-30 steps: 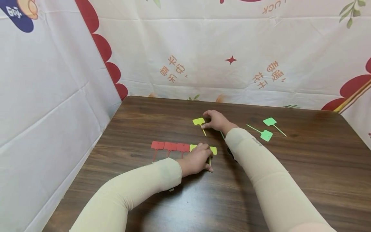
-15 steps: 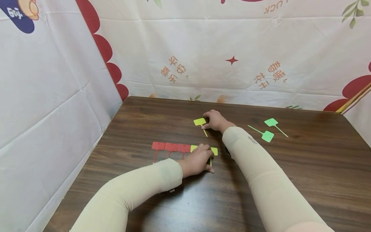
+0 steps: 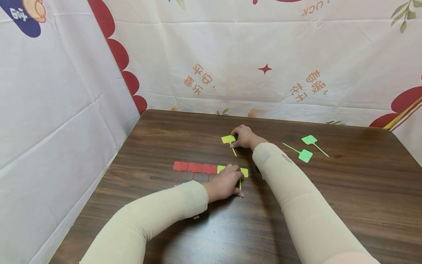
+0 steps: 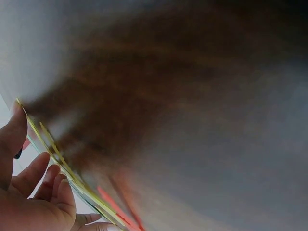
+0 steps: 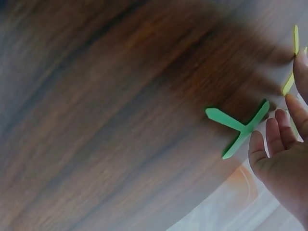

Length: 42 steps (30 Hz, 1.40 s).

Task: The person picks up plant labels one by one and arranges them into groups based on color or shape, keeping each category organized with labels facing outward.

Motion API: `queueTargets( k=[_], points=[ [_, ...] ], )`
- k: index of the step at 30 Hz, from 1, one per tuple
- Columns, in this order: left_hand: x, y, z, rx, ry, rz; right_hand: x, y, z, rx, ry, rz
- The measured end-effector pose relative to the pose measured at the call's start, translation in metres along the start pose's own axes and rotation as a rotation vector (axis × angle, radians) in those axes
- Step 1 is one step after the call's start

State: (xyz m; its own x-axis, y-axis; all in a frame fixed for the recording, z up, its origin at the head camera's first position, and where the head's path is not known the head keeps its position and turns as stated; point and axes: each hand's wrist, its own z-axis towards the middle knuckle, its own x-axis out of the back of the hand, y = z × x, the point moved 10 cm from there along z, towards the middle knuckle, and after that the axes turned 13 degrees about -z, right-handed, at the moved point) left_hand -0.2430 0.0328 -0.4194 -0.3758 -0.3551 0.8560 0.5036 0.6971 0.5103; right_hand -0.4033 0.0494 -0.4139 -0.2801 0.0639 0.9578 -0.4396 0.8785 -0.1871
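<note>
And it's the right hand (image 3: pixel 244 136) working near the far edge of the surface (image 3: pixel 369 190), thumb and forefinger at the lone yellow tag (image 3: pixel 227 139); whether they pinch it, can't tell. A green tag (image 5: pixel 240 128) lies just beside those fingers. Left of middle, the left hand (image 3: pixel 225 182) covers the row's yellow tags (image 3: pixel 244 172), beside three red tags (image 3: pixel 195 167), its grip unclear.

The brown wood-grained table (image 3: pixel 346 190) carries red tags (image 3: pixel 195 167), yellow tags (image 3: pixel 244 172) and green tags (image 3: pixel 305 156).
</note>
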Motion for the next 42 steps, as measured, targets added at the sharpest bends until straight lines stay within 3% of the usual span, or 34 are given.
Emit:
queueTargets(
  k=[11, 27, 42],
  points=[
    [0.0008, 0.0000, 0.0007, -0.003, 0.007, 0.012, -0.0023, 0.0067, 0.0035, -0.062, 0.006, 0.108],
    [0.0017, -0.0001, 0.0006, 0.005, 0.005, 0.020, -0.0047, 0.0052, 0.0032, -0.043, 0.038, 0.253],
    [0.0019, -0.0003, 0.0000, 0.019, -0.005, 0.003, -0.0003, 0.0045, 0.0020, -0.048, 0.072, 0.260]
  ],
)
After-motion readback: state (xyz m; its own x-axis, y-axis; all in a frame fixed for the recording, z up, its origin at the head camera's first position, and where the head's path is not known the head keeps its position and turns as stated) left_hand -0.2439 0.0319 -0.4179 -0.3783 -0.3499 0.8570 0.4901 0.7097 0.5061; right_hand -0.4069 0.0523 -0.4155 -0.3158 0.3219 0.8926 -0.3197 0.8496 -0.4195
